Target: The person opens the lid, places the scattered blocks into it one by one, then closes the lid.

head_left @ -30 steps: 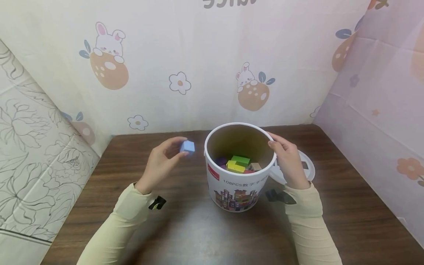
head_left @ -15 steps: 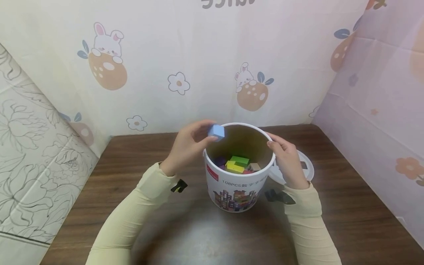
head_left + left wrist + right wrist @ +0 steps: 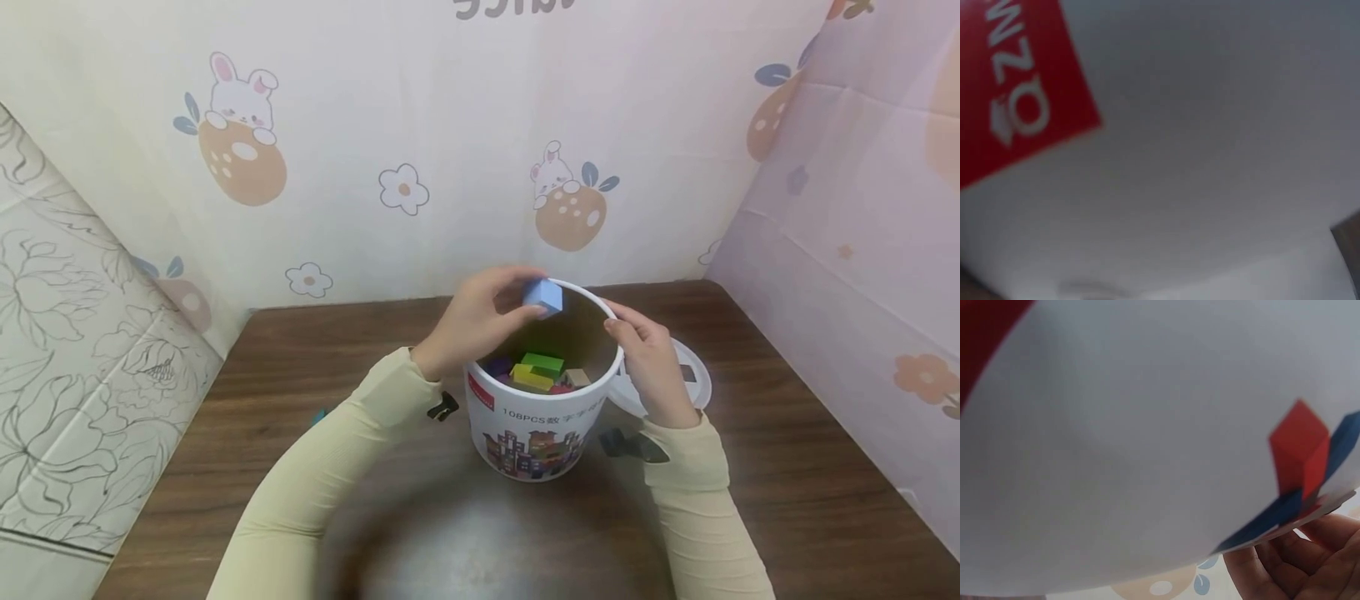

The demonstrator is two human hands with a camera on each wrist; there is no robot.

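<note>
My left hand (image 3: 480,321) pinches a light blue block (image 3: 544,297) between thumb and fingers, over the mouth of a white bucket (image 3: 547,421). At the bucket's right rim my right hand (image 3: 647,354) grips the edge, thumb toward the inside. Down in the bucket lie a green block (image 3: 543,364), a yellow block (image 3: 531,377), a wood-coloured block (image 3: 576,378) and some darker pieces. The bucket wall (image 3: 1197,156) fills the left wrist view, red label at the corner. In the right wrist view, fingers of the right hand (image 3: 1304,562) show beneath the printed wall.
A white lid (image 3: 697,379) lies on the dark wooden table (image 3: 780,467), partly behind the right hand. A small teal piece (image 3: 320,416) shows beside the left sleeve. Behind the table hangs a printed cloth (image 3: 450,100), with side panels to the left and right.
My left hand has carried the light blue block rightward from beside the bucket to above its opening. A teal piece has come into sight by the left sleeve. My right hand keeps its grip.
</note>
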